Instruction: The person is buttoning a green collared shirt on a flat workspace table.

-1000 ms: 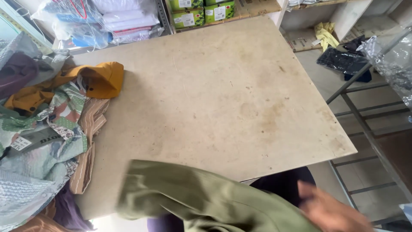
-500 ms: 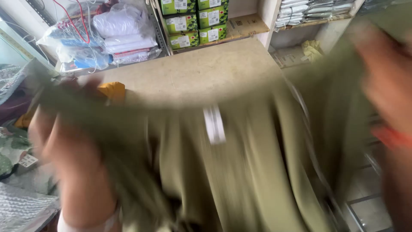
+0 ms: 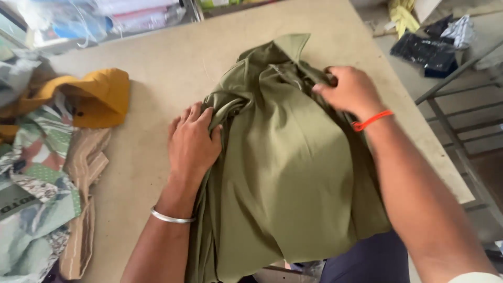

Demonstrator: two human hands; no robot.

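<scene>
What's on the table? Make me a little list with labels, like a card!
left hand: grips the left edge of the olive-green shirt, silver bangle on the wrist
right hand: pinches the shirt near its collar, orange thread on the wrist
shirt: bunched, lying on the table, lower part hanging over the near edge
left of the table: mustard-yellow garment and a patterned cloth pile
far right, on the floor: black bag

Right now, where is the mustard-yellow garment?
In the head view the mustard-yellow garment lies at the table's left edge, atop the clothes pile, apart from the left hand.
</scene>
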